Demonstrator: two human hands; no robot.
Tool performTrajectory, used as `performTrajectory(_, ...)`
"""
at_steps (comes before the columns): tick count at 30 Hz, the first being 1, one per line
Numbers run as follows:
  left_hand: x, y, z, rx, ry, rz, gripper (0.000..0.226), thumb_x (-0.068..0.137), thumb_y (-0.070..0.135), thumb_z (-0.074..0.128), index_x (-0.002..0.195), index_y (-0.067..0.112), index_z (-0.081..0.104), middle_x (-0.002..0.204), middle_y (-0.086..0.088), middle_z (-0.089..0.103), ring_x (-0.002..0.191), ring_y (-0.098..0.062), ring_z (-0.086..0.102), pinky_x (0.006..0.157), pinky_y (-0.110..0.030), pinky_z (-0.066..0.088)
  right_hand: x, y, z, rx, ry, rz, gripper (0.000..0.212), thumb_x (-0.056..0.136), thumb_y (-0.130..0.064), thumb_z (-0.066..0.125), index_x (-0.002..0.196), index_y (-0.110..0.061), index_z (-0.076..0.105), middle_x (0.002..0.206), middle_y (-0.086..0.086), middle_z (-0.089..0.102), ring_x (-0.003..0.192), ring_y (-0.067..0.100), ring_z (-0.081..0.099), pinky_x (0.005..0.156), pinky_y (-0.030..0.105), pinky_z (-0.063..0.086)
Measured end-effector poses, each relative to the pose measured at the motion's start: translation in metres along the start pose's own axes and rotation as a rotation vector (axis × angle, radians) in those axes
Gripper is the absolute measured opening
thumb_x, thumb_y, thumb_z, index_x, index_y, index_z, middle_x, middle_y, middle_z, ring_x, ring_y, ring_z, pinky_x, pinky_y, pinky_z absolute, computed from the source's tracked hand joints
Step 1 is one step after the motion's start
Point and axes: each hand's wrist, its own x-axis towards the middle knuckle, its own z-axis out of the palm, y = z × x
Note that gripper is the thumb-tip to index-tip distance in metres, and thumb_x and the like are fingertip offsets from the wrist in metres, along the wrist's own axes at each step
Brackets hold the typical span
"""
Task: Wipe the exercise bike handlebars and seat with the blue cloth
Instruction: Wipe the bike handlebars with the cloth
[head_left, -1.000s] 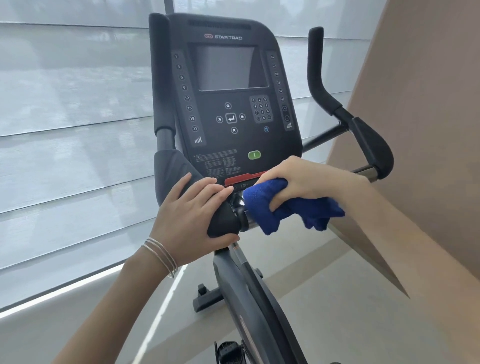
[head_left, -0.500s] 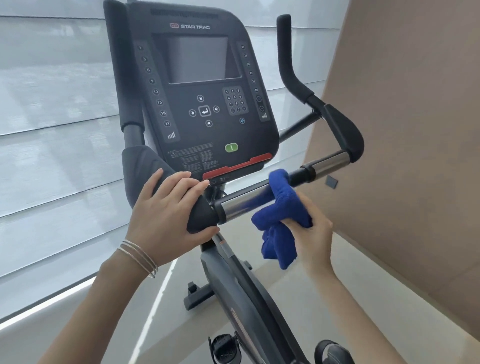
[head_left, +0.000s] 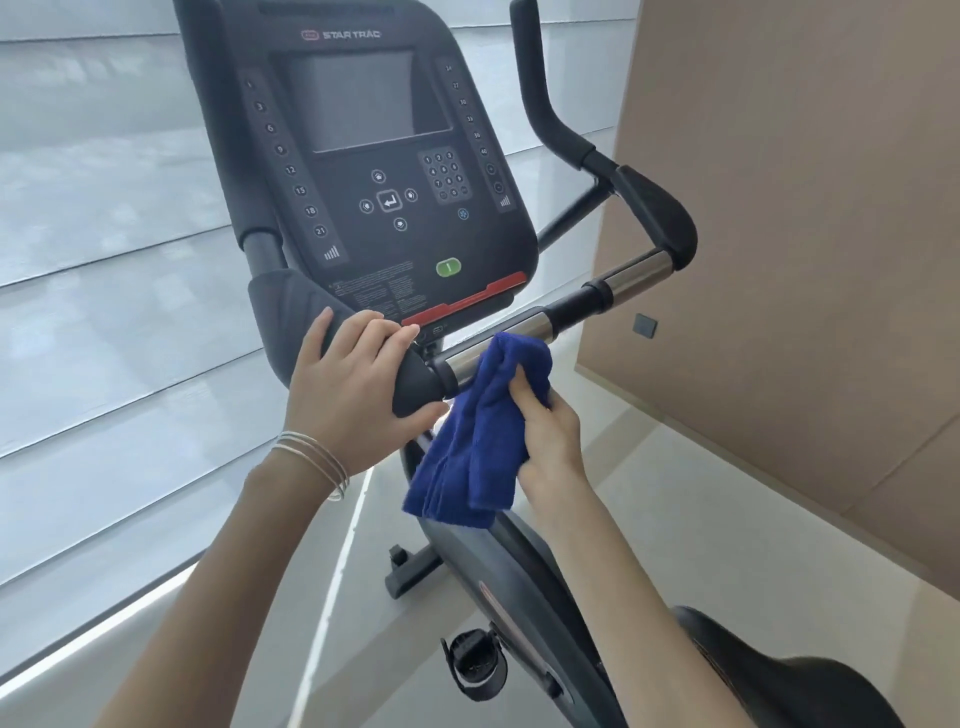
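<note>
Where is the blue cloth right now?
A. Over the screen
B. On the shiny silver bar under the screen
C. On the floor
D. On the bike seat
B: the right hand presses the blue cloth against the shiny silver bar below the console, while the left hand rests on the black grip.

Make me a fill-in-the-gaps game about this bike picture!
1. The right hand holds a cloth coloured ____.
2. The left hand rests on the padded black ____ of the handlebar.
3. The oval button under the screen is coloured ____.
4. The wrist by the left hand wears thin ____.

Missing words: blue; grip; green; bracelets
</note>
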Motion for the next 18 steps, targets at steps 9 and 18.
performTrajectory(9, 0.004, 0.001, -0.004, -0.03, -0.09, 0.039, 0.067, 0.081, 0.062, 0.05, 0.13, 0.016, 0.05, 0.126, -0.004, 0.058, 0.129, -0.028, 0.043, 0.115, -0.055, 0.018, -0.016, -0.026, -0.055, -0.54, -0.05, -0.521, 0.02, 0.08, -0.022, 0.073, 0.099, -0.02, 0.069, 0.09, -0.006, 0.073, 0.088, 0.012, 0.067, 0.085, 0.035, 0.056)
performTrajectory(18, 0.052, 0.051, 0.014, -0.137, -0.145, 0.047, 0.054, 0.087, 0.056, 0.042, 0.129, 0.023, 0.044, 0.119, 0.005, 0.059, 0.111, -0.019, 0.054, 0.104, -0.036, 0.036, 0.046, -0.143, -0.135, -1.118, -0.137, -0.983, 0.042, 0.07, 0.004, 0.068, 0.104, -0.02, 0.068, 0.09, -0.025, 0.058, 0.085, -0.006, 0.052, 0.077, 0.035, 0.041)
